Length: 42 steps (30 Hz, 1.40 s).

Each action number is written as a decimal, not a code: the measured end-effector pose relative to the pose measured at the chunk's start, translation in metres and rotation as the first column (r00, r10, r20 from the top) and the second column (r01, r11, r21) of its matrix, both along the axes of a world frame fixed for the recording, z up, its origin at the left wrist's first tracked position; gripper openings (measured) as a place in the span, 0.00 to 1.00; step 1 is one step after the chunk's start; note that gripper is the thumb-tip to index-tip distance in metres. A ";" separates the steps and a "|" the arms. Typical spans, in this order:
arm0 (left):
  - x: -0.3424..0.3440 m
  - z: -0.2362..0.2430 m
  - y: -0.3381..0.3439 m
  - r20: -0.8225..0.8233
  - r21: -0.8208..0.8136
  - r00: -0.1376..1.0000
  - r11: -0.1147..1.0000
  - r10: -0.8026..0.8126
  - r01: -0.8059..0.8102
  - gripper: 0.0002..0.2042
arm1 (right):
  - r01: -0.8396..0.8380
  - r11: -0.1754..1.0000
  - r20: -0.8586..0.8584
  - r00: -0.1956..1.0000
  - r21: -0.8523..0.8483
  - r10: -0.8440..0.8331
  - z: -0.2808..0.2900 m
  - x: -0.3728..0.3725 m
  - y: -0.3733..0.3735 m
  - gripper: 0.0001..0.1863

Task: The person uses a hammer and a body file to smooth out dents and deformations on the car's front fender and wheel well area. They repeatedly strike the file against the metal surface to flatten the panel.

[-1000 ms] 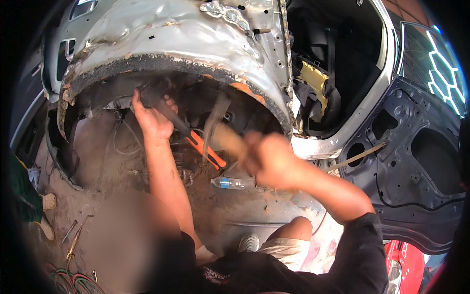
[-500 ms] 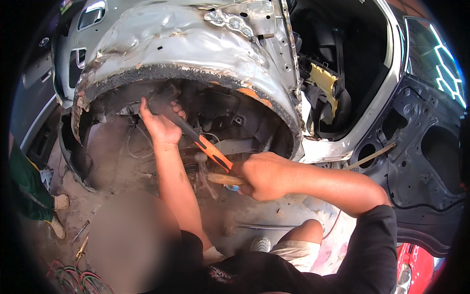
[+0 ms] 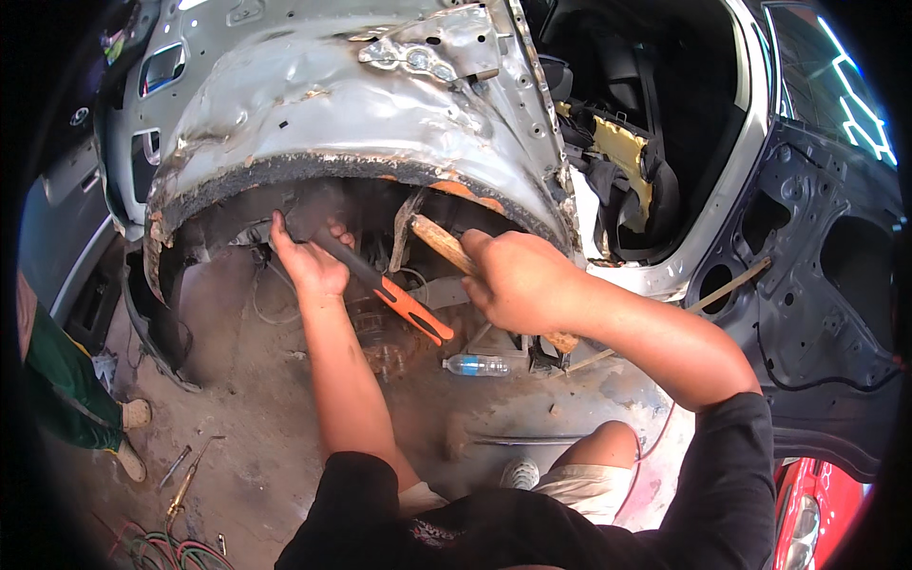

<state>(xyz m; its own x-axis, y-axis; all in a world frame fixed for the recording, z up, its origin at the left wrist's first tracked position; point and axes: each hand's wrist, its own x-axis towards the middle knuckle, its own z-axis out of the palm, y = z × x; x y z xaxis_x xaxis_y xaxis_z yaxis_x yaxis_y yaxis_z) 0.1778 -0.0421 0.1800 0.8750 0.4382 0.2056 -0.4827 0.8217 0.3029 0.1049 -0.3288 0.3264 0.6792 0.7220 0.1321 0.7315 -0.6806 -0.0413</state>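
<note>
My left hand [image 3: 318,268] is palm up under the wheel arch [image 3: 313,167] of a bare-metal car body. Its fingers curl round the black shaft of a tool with an orange-and-black handle [image 3: 408,309]. The tool's far end is lost in the shadow under the arch, so its kind does not show. My right hand [image 3: 527,280] grips a hammer [image 3: 440,239] by its wooden handle. The hammer's metal head is raised near the arch's lower rim, to the right of my left hand. Whether it touches the rim, I cannot tell.
A clear plastic bottle [image 3: 478,366] lies on the floor below the arch. At right hangs a dark stripped door [image 3: 826,313] with a stick across it. A brass torch [image 3: 180,489] and hoses [image 3: 157,551] lie lower left, near a person's green trouser leg [image 3: 71,389].
My right hand has swung the hammer up and slightly right, from beside the orange handle toward the arch rim. My left hand stays round its tool. The whole view has shifted a little.
</note>
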 end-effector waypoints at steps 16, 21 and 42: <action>-0.007 0.011 -0.036 0.007 0.053 0.986 0.984 -0.168 0.168 0.34 | 0.238 0.946 -0.880 0.467 0.220 0.087 -0.256 -0.019 -0.149 0.19; 0.007 0.010 -0.077 0.046 0.044 0.934 0.935 -0.354 0.352 0.37 | 0.701 0.697 -0.987 0.145 0.153 0.070 -0.426 -0.055 -0.226 0.19; 0.047 0.037 -0.156 0.302 0.148 0.644 0.702 -0.703 0.696 0.39 | 0.264 0.959 -0.769 0.591 -0.102 -0.244 -0.467 -0.049 -0.222 0.26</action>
